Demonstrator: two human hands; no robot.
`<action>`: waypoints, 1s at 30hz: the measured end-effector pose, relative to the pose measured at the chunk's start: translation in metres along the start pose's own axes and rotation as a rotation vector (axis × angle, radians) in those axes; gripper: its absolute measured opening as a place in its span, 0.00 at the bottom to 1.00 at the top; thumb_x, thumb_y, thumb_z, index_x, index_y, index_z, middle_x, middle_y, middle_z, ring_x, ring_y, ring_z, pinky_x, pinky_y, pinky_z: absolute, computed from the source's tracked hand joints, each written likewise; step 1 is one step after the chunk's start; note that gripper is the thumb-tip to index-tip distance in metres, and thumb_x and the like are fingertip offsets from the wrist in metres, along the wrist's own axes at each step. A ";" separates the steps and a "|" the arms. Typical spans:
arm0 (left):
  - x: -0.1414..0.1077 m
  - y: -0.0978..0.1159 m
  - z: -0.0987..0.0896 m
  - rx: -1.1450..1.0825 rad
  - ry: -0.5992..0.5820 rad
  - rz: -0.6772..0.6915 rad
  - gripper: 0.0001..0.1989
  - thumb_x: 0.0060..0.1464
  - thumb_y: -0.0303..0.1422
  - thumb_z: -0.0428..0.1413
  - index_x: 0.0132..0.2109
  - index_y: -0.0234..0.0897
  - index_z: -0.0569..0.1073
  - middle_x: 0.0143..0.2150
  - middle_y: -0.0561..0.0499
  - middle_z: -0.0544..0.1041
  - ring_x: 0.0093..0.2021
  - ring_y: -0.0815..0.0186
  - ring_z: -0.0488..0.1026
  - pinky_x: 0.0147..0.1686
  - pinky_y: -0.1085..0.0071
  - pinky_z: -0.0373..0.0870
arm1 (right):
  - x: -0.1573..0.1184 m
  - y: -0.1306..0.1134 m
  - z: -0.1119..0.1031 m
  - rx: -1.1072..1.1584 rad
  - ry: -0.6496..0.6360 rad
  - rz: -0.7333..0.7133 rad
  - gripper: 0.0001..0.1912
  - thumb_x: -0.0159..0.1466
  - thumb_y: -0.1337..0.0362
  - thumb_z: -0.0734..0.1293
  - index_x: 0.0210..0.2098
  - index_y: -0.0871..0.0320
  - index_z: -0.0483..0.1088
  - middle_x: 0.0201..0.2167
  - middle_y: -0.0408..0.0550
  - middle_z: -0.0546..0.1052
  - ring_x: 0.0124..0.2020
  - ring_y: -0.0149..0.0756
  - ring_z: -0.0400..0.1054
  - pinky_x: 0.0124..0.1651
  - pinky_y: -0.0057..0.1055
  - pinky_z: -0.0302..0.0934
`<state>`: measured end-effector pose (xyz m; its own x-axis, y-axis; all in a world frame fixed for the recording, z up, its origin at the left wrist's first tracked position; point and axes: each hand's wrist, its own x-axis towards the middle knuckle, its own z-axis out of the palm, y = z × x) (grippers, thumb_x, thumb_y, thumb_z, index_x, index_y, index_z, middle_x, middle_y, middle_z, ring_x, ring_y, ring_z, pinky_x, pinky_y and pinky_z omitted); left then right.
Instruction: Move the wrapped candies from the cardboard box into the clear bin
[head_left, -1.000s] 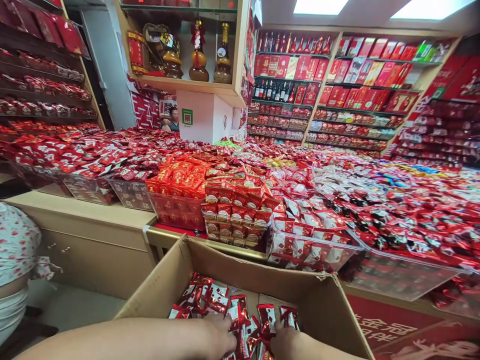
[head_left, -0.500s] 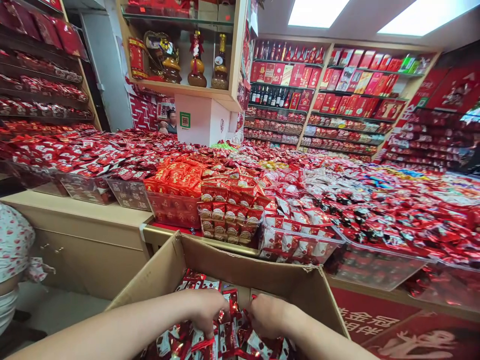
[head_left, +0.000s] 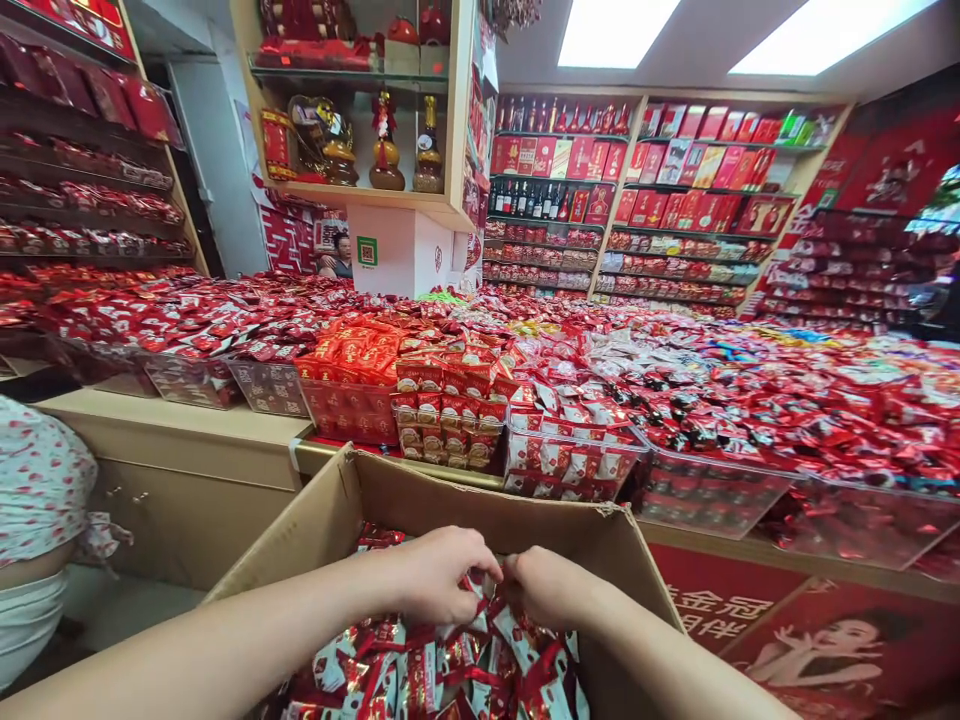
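Note:
An open cardboard box (head_left: 480,497) stands in front of me, with many small red and white wrapped packets (head_left: 420,675) lying in it. Both hands reach inside, close together near the box's far side. My left hand (head_left: 450,575) has its fingers curled over a red and white packet, pinching it near the fingertips. Just to its right, my right hand (head_left: 546,588) is closed, its fingertips tucked down among the packets; what it grips is hidden.
Clear plastic bins (head_left: 570,455) heaped with wrapped packets line the counter beyond the box. At the left edge is a person in a patterned top (head_left: 41,480), beside a wooden cabinet (head_left: 187,510). Stocked shelves (head_left: 555,180) stand behind.
Both hands have risen slightly and come nearer each other. My left hand has moved right, over the packets. The view has shifted a little, showing more of the person at left.

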<state>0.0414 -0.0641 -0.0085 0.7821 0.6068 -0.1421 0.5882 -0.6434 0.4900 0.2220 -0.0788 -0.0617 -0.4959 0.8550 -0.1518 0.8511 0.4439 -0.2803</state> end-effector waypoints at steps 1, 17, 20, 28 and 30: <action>0.000 0.001 -0.003 -0.036 0.053 -0.023 0.20 0.37 0.26 0.51 0.41 0.41 0.75 0.36 0.51 0.75 0.37 0.62 0.71 0.37 0.72 0.66 | -0.001 0.000 -0.001 0.037 0.051 0.004 0.07 0.54 0.69 0.59 0.29 0.60 0.69 0.26 0.52 0.77 0.27 0.37 0.70 0.25 0.26 0.55; 0.014 -0.008 -0.003 -0.854 -0.041 -0.147 0.17 0.51 0.44 0.49 0.41 0.35 0.68 0.19 0.57 0.70 0.15 0.74 0.60 0.16 0.78 0.57 | 0.001 -0.011 -0.043 0.683 0.774 0.168 0.11 0.62 0.56 0.53 0.30 0.56 0.57 0.18 0.38 0.60 0.20 0.29 0.55 0.23 0.25 0.53; 0.023 -0.015 0.001 -1.007 0.016 -0.134 0.20 0.48 0.48 0.50 0.33 0.32 0.69 0.18 0.57 0.69 0.14 0.77 0.57 0.15 0.79 0.52 | 0.008 -0.010 -0.045 0.806 0.767 0.138 0.11 0.62 0.55 0.54 0.30 0.56 0.57 0.19 0.38 0.59 0.19 0.28 0.53 0.22 0.25 0.51; 0.022 -0.034 -0.003 -1.115 0.053 -0.149 0.23 0.46 0.52 0.49 0.29 0.33 0.68 0.18 0.55 0.68 0.15 0.74 0.59 0.16 0.78 0.52 | 0.025 -0.016 -0.043 1.201 0.530 -0.052 0.11 0.60 0.57 0.61 0.39 0.54 0.58 0.29 0.42 0.69 0.30 0.32 0.65 0.33 0.27 0.60; 0.021 -0.035 -0.005 -1.077 0.059 -0.129 0.24 0.46 0.52 0.48 0.28 0.33 0.68 0.18 0.56 0.66 0.16 0.75 0.57 0.16 0.78 0.51 | 0.027 -0.016 -0.038 1.194 0.475 -0.109 0.15 0.59 0.61 0.63 0.45 0.53 0.56 0.34 0.44 0.71 0.36 0.33 0.66 0.38 0.30 0.61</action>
<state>0.0363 -0.0260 -0.0247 0.6993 0.6804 -0.2190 0.1529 0.1569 0.9757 0.2018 -0.0526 -0.0255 -0.2331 0.9503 0.2063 0.0079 0.2140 -0.9768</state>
